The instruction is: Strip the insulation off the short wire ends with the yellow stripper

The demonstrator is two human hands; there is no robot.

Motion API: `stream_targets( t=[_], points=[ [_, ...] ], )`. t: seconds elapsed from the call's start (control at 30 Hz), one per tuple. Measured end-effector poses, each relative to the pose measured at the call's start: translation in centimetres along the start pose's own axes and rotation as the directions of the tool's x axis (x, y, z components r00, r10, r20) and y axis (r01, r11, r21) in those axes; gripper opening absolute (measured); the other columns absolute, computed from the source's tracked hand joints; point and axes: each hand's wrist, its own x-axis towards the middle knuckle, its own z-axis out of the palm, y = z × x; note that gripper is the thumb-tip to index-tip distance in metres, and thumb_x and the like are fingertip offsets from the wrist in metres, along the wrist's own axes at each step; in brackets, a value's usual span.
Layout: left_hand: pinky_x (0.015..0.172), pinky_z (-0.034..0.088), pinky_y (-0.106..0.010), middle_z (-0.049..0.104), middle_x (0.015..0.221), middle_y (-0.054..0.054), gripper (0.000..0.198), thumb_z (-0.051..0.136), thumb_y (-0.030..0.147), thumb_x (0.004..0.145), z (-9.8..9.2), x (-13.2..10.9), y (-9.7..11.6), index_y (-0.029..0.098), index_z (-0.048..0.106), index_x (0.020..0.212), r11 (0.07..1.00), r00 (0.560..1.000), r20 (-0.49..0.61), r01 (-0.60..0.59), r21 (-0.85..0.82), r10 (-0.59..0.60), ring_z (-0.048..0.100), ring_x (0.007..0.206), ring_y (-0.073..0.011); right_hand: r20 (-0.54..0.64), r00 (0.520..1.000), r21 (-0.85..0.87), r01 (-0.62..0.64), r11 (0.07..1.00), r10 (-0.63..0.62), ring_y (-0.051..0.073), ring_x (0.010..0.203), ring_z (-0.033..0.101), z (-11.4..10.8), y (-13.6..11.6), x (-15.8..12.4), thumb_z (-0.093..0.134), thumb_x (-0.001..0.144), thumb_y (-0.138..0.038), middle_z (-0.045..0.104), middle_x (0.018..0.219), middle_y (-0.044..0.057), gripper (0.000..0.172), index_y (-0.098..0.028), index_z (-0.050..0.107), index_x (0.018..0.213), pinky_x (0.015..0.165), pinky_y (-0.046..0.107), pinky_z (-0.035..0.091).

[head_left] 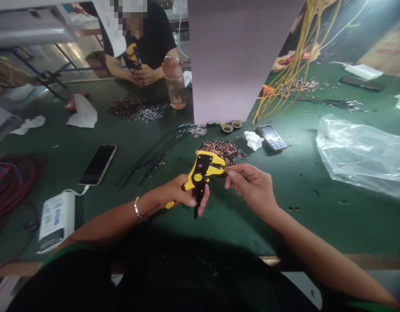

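My left hand clamps the stripper, probably rigid, best held by its handles; at its three o'clock my right hand pinches a thin wire, likely springy.

view: head; one wide camera | seat: on the wearer's head, above and behind the left hand and right hand | facing: forward and down; hands near mid-view, forearms rising from below | range: close on the hands; green table around them, upright panel farther off, beyond them
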Motion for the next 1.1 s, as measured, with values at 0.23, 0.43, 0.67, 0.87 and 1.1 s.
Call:
stream_targets(
  t=[0.23, 0.43, 0.67, 0.87, 1.1],
  points=[
    [0.070, 0.059, -0.039, 0.070, 0.083, -0.008, 0.033, 0.080, 0.016, 0.069, 0.1, 0.0, 0.1, 0.011, 0.070, 0.101, 1.000, 1.000, -0.013, 0.008, 0.004, -0.008, 0.069, 0.071, -0.0215, 0.025, 0.998, 0.047, -0.055, 0.997, 0.054, 0.008, 0.040, 0.039, 0.2, -0.3, -0.1, 0.066, 0.078, -0.036, 0.065, 0.053, -0.002, 0.016, -0.021, 0.070, 0.079, 0.041, 0.025, 0.031],
    [0.068, 0.059, -0.038, 0.070, 0.079, -0.007, 0.031, 0.079, 0.016, 0.069, 0.2, 0.1, 0.1, 0.011, 0.070, 0.098, 1.000, 1.000, -0.029, 0.006, 0.014, -0.006, 0.068, 0.067, -0.0205, 0.045, 0.998, 0.039, -0.053, 0.998, 0.052, 0.007, 0.041, 0.038, 0.2, -0.1, -0.2, 0.065, 0.080, -0.038, 0.066, 0.054, -0.002, 0.017, -0.021, 0.070, 0.081, 0.041, 0.025, 0.030],
    [0.064, 0.057, -0.034, 0.070, 0.070, -0.005, 0.024, 0.078, 0.017, 0.069, 0.9, 0.1, 0.7, 0.011, 0.069, 0.090, 0.998, 0.998, -0.065, 0.016, 0.059, -0.012, 0.066, 0.062, -0.0184, 0.047, 0.998, 0.056, -0.052, 0.997, 0.050, 0.008, 0.041, 0.038, 0.3, 0.0, -0.2, 0.067, 0.079, -0.036, 0.066, 0.054, -0.002, 0.017, -0.020, 0.070, 0.081, 0.041, 0.025, 0.030],
    [0.063, 0.056, -0.033, 0.069, 0.066, -0.005, 0.017, 0.076, 0.017, 0.072, 0.7, 0.0, 0.6, 0.011, 0.069, 0.086, 0.996, 0.998, -0.056, 0.003, 0.087, 0.002, 0.066, 0.059, -0.0179, 0.051, 0.997, 0.052, -0.052, 0.997, 0.050, 0.008, 0.041, 0.038, 0.2, -0.2, -0.1, 0.067, 0.079, -0.038, 0.066, 0.054, -0.002, 0.018, -0.021, 0.070, 0.081, 0.041, 0.025, 0.030],
    [0.056, 0.057, -0.032, 0.067, 0.062, -0.003, 0.019, 0.079, 0.016, 0.072, 0.1, 0.1, -0.3, 0.011, 0.068, 0.087, 0.999, 0.994, -0.109, -0.017, 0.037, 0.021, 0.063, 0.052, -0.0162, 0.062, 0.996, 0.087, -0.077, 0.993, 0.072, 0.007, 0.039, 0.037, 0.3, -0.2, 0.0, 0.068, 0.077, -0.038, 0.066, 0.054, -0.002, 0.018, -0.021, 0.070, 0.081, 0.040, 0.026, 0.028]
  ],
)
